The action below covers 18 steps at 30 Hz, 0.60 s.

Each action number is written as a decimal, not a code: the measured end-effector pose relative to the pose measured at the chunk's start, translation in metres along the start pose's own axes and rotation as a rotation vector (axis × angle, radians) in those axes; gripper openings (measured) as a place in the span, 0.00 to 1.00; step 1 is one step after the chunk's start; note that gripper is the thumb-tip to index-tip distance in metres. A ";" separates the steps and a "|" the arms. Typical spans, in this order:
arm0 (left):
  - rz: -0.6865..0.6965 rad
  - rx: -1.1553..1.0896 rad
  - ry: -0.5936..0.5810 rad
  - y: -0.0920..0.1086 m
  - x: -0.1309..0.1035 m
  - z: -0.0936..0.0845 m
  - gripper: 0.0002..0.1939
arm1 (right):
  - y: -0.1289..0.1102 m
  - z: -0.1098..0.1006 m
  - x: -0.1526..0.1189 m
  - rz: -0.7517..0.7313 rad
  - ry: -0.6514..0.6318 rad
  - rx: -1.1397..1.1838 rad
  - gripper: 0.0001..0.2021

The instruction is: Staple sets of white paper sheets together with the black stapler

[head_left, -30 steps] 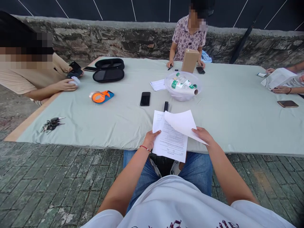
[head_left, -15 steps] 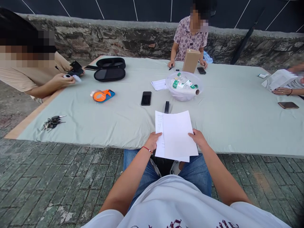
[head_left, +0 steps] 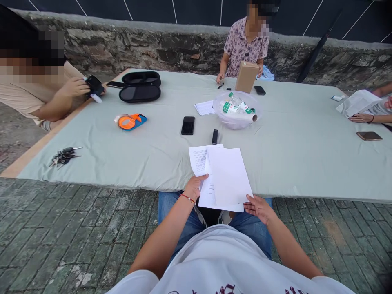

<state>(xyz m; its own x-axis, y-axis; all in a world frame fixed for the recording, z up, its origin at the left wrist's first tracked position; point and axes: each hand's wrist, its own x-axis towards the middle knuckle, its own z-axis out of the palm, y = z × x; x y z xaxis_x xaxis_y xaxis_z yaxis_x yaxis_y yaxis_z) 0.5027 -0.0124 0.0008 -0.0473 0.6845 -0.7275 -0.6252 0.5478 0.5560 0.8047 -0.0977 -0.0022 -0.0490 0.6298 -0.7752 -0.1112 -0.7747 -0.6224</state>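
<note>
Several overlapping sheets of paper are held above the table's front edge and my lap. The top sheet is blank on the visible side; printed lines show on the sheets fanned out to its left. My left hand pinches their left edge, thumb on top. At the lower right corner, my right hand has its fingers stretched and apart, close beside the paper; whether the fingertips touch it I cannot tell. Just beyond the sheets lies a small black object, partly covered by them.
On the cloth-covered table are a phone, a tape dispenser, keys, an opened black case and a plastic basin with bottles. A cardboard box stands behind. People sit at the left, far side and right.
The sheets have fanned apart, with another printed one showing at the left. My right hand has slid down from the right edge to the lower corner and its fingers have opened.
</note>
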 end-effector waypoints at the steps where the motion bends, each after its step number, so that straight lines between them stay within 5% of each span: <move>1: 0.033 0.002 0.005 -0.001 0.000 0.001 0.20 | 0.006 0.005 0.000 -0.005 0.008 0.108 0.19; 4: 0.184 -0.009 0.019 0.000 -0.004 0.000 0.25 | 0.009 0.015 0.003 -0.045 0.034 0.322 0.16; 9: 0.387 0.011 0.011 0.012 -0.012 -0.004 0.48 | -0.011 0.004 0.011 -0.047 0.063 0.489 0.10; 11: 0.381 0.065 -0.033 0.017 -0.011 -0.003 0.41 | -0.018 -0.001 0.012 -0.029 0.052 0.477 0.10; 14: 0.244 0.153 -0.048 0.025 -0.001 0.003 0.17 | -0.025 -0.005 0.010 -0.041 0.012 0.468 0.11; 18: 0.063 0.139 -0.050 0.043 0.026 0.023 0.21 | -0.031 -0.007 0.001 -0.073 -0.055 0.456 0.12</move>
<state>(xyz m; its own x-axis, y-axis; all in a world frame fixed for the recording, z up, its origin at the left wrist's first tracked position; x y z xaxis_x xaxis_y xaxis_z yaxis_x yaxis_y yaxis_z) 0.4928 0.0397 0.0155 -0.0421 0.7410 -0.6702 -0.5084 0.5616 0.6528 0.8149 -0.0737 0.0155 -0.0758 0.6930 -0.7170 -0.5405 -0.6328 -0.5545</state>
